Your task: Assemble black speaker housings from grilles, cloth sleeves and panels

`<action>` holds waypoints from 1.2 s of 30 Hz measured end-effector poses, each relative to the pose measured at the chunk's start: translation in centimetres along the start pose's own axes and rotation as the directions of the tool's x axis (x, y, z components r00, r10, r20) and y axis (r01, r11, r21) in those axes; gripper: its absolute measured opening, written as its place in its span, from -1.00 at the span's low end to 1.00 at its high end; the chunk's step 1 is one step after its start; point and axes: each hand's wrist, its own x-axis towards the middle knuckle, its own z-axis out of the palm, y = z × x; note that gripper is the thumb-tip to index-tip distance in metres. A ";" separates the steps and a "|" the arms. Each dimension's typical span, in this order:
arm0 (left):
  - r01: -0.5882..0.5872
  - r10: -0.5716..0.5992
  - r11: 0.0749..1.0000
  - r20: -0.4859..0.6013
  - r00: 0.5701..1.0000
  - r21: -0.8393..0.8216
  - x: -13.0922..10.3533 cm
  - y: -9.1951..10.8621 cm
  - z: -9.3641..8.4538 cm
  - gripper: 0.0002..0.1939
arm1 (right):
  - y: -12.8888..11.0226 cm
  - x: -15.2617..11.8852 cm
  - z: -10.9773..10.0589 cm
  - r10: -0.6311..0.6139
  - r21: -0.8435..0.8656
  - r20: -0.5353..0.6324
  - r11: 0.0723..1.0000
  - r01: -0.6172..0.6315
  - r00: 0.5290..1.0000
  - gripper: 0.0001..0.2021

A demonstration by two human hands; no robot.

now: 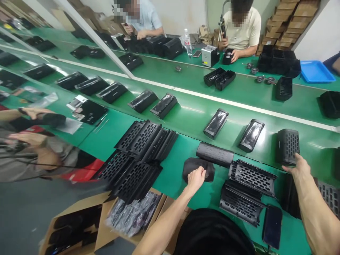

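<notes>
1. Lightly bunched, the left hand's fingers (203,173) are curled closed on a black cloth-like piece (187,169), which lies on the bench (171,182) beneath them.
2. That left hand (196,179) is back-up; its forearm runs toward between one and two o'clock.
3. By contrast, the right hand (299,164) has thumb and fingers spread, touching the near end of a black perforated case (287,143) at its eleven o'clock. Whether they grip it firmly, I cannot tell.
4. The right forearm slants toward eleven o'clock, with the wrist bent slightly.
5. From the left hand, a rounded black cover (215,154) lies near at one o'clock, and perforated panels (255,177) at three.
6. At the right hand's seven o'clock rests a phone (272,226); at ten, a glossy black case (251,134).
7. Farther from the left hand, stacked black panels (143,140) sit at ten o'clock, and a carton of plastic-wrapped parts (135,214) at eight.
8. Well beyond, around one o'clock from the left hand, a seated co-worker (247,30) holds a tool over a small black box (227,57).
</notes>
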 end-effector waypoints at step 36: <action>-0.212 0.308 0.896 0.200 0.930 -0.391 1.3 13.4 0.9 -0.86 | 3.0 -15.9 -2.5 0.107 -0.575 0.137 0.818 -0.009 0.985 -0.68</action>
